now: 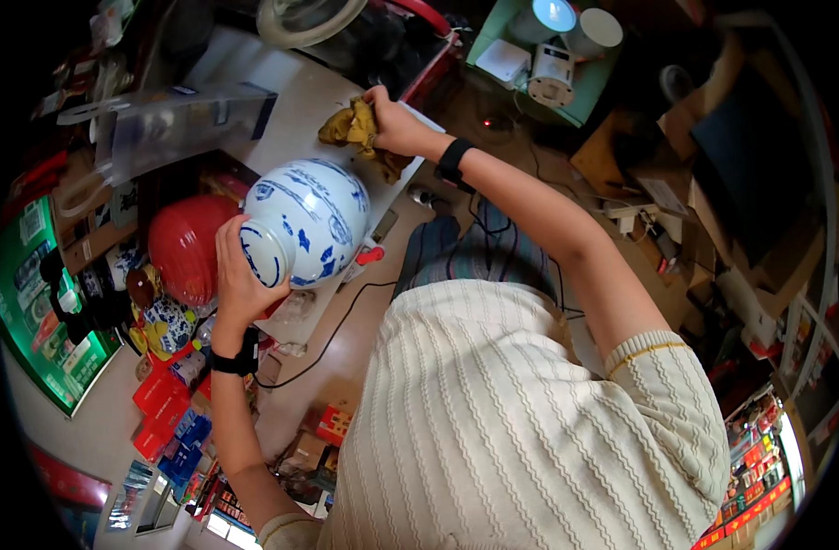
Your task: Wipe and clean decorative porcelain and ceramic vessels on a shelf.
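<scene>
A blue-and-white porcelain jar [323, 220] lies tilted on the edge of a white table [254, 65], with its narrow round end facing me. My left hand [244, 275] holds this end, the fingers on its far side and the thumb along its lower rim. Above the jar, my right hand [402, 127] grips a crumpled mustard-yellow cloth [354, 125] over the table; a fold hangs below the fingers. The cloth and the jar look apart. Just left of the jar is a glossy red rounded vessel [189, 244], close to my left fingers.
A clear plastic bag or box [185, 124] stands on the table's left. Red boxes [159, 405] and a small yellow-and-blue figured jar [168, 326] are at lower left. A black cable [323, 350] crosses the floor. At upper right, a green stand [584, 103] bears canisters.
</scene>
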`<state>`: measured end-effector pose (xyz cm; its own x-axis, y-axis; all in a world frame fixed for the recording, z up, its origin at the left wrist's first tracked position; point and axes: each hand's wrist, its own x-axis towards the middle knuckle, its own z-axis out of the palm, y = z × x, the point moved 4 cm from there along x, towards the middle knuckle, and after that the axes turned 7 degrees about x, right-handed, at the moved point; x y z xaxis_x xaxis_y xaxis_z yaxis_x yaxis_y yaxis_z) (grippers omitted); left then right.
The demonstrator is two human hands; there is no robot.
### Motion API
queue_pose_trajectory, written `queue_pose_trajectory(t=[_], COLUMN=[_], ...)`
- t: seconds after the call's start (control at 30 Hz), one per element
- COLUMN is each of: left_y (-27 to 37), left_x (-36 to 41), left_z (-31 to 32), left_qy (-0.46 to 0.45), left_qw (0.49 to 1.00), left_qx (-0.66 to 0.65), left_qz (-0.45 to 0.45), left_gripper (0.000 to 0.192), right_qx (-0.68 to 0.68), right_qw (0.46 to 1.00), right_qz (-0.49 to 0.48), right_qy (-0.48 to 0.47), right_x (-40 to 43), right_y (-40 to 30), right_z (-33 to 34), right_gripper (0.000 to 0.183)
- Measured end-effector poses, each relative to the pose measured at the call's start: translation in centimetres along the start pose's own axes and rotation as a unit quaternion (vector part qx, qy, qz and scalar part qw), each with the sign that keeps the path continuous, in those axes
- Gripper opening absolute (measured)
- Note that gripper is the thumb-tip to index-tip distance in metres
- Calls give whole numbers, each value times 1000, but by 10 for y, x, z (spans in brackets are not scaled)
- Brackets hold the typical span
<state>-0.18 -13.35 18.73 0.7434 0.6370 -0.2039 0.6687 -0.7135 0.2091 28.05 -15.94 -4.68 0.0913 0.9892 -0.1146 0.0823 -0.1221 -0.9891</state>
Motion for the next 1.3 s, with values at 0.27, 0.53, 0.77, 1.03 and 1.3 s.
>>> queue_pose_trajectory(t=[0.27,0.53,0.77,1.03,1.3], left_y=[14,17,9,7,9], left_x=[6,-5,-7,-9,-8], left_z=[-14,4,8,9,9], left_qy=[-79,-33,-1,10,34], left_qw=[993,986,992,992,992], left_qx=[38,20,26,21,26], left_qz=[77,-164,-124,-126,-116], left_gripper=[109,119,108,108,106], right_qx=[87,-153,-99,-10,-8], right_qw=[988,888,929,975,978], right_qz=[-131,-420,-331,-159,-66], right_qy=[-13,-112,-129,-157,-198], right_x=[-28,-94,-68,36,68], right_y=[-86,-127,-125,-91,3], right_z=[18,70,79,93,101], right_gripper=[59,43,56,45,34])
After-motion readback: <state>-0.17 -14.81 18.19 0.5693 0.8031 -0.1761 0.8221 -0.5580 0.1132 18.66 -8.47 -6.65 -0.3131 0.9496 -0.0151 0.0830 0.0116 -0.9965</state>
